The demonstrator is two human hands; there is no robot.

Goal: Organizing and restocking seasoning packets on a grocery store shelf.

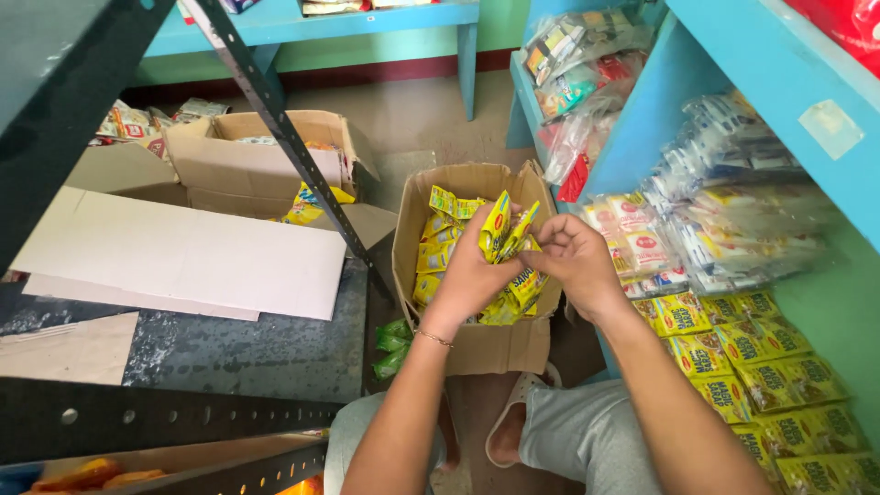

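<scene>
Over a sachet-filled carton [477, 344] on bare concrete floor [412, 119], both hands' fingers [500, 240] pinch yellow sachets [506, 229] beside blue shelves [761, 64].

We see even, bright daylight with soft shadows. Glare sits on the clear packets [733, 183] at right. The dark rack [55, 55] at near left is underlit. Straight lines bow toward the edges, and near corners look soft.

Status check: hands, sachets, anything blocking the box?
Left hand and right hand both grip a yellow sachet strip above the open box. More sachets inside. Nothing blocking the box.
</scene>
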